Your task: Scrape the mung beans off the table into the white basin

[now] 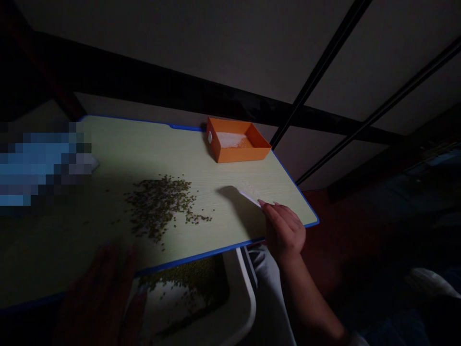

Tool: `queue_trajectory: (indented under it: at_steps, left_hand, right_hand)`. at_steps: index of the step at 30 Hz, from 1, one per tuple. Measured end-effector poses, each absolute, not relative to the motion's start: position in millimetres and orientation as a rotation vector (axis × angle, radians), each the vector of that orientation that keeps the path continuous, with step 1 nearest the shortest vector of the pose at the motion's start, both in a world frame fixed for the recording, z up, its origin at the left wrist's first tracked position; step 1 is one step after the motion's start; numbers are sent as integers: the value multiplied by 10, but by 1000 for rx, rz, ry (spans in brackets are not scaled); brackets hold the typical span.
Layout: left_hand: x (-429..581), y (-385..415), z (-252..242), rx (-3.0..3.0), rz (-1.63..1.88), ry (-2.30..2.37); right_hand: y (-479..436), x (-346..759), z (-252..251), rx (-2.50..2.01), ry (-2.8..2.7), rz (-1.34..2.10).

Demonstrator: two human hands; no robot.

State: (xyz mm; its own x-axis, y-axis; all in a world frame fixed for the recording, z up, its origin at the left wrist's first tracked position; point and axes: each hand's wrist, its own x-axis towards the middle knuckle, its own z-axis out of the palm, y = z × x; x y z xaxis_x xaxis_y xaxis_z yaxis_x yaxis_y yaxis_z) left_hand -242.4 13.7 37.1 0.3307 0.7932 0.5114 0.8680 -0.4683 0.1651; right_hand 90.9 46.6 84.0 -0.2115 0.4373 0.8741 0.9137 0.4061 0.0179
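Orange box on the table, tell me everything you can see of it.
The orange box is rectangular and open-topped, with thin, straight walls, perhaps plastic or card. A round white piece sits on its left end wall. Fine white material covers part of its floor, with orange showing towards the right. It stands upright near the far edge of the table, resting on the tabletop.

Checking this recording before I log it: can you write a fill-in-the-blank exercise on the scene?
The thin white tool is in the person's ____ hand.
The open-topped box on the table is coloured ____.
The table's edge trim is ____.
In the picture, the dark grains lie to the tool's ____.
Missing words: right; orange; blue; left.
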Motion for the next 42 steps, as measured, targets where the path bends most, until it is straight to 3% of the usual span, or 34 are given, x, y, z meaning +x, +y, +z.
queue_trajectory:
  at_steps: [16, 42]
  left_hand:
    - [-2391, 126, 398, -2409, -799, -1552]
    - [-2351, 87, 465, -2410, -773, -1617]
  right_hand:
    - [307, 460, 985, -944, -2024, -256]
    - [19, 777, 1133, -951, -2098, -277]
